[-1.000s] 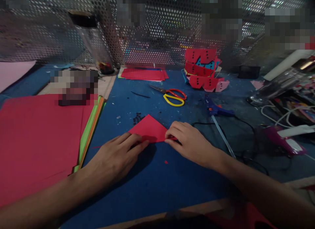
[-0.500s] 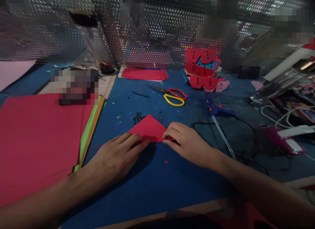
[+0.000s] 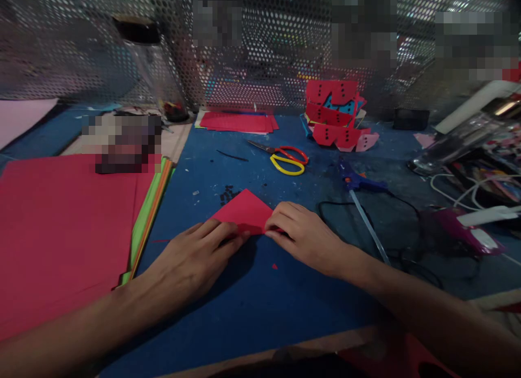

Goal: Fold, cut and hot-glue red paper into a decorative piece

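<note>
A small folded red paper triangle (image 3: 245, 211) lies on the blue table top (image 3: 252, 296). My left hand (image 3: 193, 256) rests flat with its fingers stretched onto the paper's left near edge. My right hand (image 3: 303, 234) has its fingers curled and pressed down on the paper's right near corner.
A stack of red, green and orange sheets (image 3: 69, 226) lies at the left. Red-and-yellow scissors (image 3: 287, 158), a blue glue gun (image 3: 358, 181) with its cord, punched red pieces (image 3: 336, 117) and flat red sheets (image 3: 238, 122) sit behind. A perforated metal screen (image 3: 260, 47) closes the back.
My right hand has slid a little to the left along the paper's near edge. My left hand has stayed in place.
</note>
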Demonstrator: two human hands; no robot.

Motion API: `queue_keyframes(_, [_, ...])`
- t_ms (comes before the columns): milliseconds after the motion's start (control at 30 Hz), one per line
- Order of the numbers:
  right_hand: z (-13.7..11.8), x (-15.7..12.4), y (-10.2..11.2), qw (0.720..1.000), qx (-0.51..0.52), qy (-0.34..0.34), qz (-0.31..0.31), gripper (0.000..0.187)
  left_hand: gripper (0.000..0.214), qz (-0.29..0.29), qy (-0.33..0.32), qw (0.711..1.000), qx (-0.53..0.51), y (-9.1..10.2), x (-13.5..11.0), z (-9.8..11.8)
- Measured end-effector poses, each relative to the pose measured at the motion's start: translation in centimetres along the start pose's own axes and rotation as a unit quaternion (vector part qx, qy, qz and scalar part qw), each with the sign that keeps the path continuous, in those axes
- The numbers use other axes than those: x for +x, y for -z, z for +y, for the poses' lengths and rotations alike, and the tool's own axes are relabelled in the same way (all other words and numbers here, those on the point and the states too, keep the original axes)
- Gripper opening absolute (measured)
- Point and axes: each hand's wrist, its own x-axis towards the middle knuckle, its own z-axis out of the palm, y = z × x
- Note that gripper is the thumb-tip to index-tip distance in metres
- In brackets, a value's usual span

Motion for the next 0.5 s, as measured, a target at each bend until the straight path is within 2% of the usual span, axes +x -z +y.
queue_keyframes(267, [-0.4,0.1,-0.2,0.999,0.032,-0.030,0.025,0.008,0.035,-0.009,-0.003,1.000,-0.020,-0.2,0.1,-0.2])
queue_keyframes(500, [-1.5,1.2,-0.5,0.996,0.041,-0.079,0.016,0.005,0.033,-0.006,0.002,0.999,-0.041,-0.2,0.0,-0.2])
